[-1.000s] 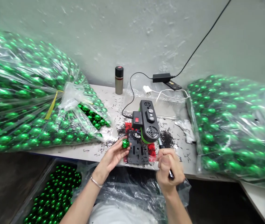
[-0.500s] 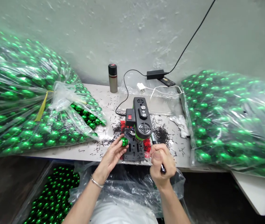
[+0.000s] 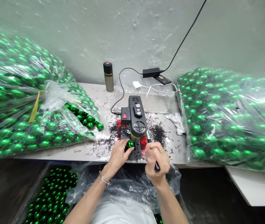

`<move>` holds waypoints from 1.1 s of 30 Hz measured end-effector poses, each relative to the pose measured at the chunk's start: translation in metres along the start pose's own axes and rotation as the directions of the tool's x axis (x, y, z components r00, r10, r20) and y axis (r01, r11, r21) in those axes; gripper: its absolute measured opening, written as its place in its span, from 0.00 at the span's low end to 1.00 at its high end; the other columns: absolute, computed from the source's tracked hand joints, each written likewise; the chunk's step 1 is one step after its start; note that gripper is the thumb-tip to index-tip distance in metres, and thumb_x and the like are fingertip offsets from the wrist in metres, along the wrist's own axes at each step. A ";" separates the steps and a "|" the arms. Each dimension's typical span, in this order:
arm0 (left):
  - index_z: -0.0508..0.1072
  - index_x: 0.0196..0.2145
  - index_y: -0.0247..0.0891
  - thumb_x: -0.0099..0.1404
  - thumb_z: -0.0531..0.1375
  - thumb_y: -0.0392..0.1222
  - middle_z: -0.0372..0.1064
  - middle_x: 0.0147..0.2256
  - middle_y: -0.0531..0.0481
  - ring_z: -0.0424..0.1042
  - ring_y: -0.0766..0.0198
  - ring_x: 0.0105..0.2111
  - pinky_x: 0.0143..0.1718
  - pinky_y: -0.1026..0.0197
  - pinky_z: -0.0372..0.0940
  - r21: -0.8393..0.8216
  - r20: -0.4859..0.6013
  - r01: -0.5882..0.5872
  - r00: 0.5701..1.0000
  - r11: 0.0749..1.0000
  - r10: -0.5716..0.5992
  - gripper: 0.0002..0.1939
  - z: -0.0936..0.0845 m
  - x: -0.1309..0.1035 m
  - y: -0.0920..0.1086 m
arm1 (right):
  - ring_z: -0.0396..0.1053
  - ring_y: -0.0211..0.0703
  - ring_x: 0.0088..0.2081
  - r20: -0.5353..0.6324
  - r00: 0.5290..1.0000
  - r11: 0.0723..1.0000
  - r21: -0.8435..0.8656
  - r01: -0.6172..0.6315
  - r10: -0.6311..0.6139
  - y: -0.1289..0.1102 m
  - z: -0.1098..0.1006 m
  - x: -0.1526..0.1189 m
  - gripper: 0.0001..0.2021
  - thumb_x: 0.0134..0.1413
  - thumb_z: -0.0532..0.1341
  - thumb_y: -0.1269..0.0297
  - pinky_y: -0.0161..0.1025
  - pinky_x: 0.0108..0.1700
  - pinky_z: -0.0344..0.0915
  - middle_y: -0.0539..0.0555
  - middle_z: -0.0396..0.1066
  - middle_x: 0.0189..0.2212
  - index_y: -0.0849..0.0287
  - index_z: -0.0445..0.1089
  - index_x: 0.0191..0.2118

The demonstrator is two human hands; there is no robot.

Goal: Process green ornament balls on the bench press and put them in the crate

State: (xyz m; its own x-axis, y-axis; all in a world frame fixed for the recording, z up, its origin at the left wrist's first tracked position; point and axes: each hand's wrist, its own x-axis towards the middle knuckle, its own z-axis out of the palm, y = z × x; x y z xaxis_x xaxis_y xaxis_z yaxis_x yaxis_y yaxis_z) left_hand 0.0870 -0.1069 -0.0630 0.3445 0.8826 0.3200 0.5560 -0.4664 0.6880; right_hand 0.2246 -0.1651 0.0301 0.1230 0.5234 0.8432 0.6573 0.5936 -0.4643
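Between the thumb and fingers of my left hand [image 3: 119,154] is a shiny green bauble [image 3: 130,143], held just below the head of a small black bench machine [image 3: 137,115]. The machine's slotted base plate [image 3: 137,152] lies under the bauble; whether the two touch I cannot tell. My right hand [image 3: 157,161] is closed in a fist around the black grip of the machine's lever handle [image 3: 157,167], to the right of the base. A red mat [image 3: 143,142] shows beneath the machine, with many small black bits [image 3: 157,133] scattered around it.
Large clear bags of green baubles lie at left [image 3: 25,102] and right [image 3: 227,124]. An open bag of baubles [image 3: 53,193] sits below the table edge. Behind stand a bottle [image 3: 108,77], a power adapter [image 3: 151,72], a white charger [image 3: 137,85] and a white cloth [image 3: 177,123].
My left hand has moved right with the bauble, bringing it from beside the base plate to under the machine's head. My right hand stays on the lever handle. The view has shifted slightly.
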 end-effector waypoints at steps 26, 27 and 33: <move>0.74 0.47 0.38 0.66 0.62 0.50 0.73 0.41 0.44 0.70 0.55 0.41 0.44 0.53 0.64 0.088 -0.121 -0.109 0.985 0.990 0.119 0.16 0.017 0.000 -0.013 | 0.64 0.36 0.28 -0.082 0.995 0.998 0.016 0.066 -0.064 0.043 0.025 -0.066 0.15 0.67 0.45 0.66 0.43 0.36 0.67 0.50 0.61 0.28 0.57 0.58 0.27; 0.74 0.46 0.38 0.66 0.62 0.50 0.73 0.41 0.44 0.70 0.55 0.41 0.44 0.53 0.64 0.087 -0.122 -0.108 0.985 0.990 0.118 0.16 0.017 0.000 -0.013 | 0.64 0.36 0.28 -0.090 0.994 0.997 0.024 0.070 -0.067 0.045 0.026 -0.068 0.16 0.67 0.45 0.66 0.43 0.35 0.67 0.50 0.61 0.28 0.56 0.58 0.27; 0.75 0.46 0.39 0.66 0.62 0.48 0.73 0.41 0.44 0.70 0.54 0.41 0.44 0.52 0.64 0.071 -0.115 -0.093 0.988 0.993 0.101 0.15 0.016 0.000 -0.012 | 0.66 0.37 0.29 -0.107 0.990 0.994 0.050 0.101 -0.095 0.055 0.030 -0.076 0.15 0.68 0.45 0.64 0.45 0.38 0.69 0.50 0.61 0.30 0.56 0.58 0.29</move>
State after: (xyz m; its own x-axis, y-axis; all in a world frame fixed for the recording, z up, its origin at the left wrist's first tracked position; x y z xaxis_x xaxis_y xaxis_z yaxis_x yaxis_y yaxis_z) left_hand 0.0927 -0.1018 -0.0818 0.3097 0.8320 0.4603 0.5736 -0.5496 0.6074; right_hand 0.2297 -0.1538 -0.0675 0.1385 0.3964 0.9076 0.6282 0.6733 -0.3899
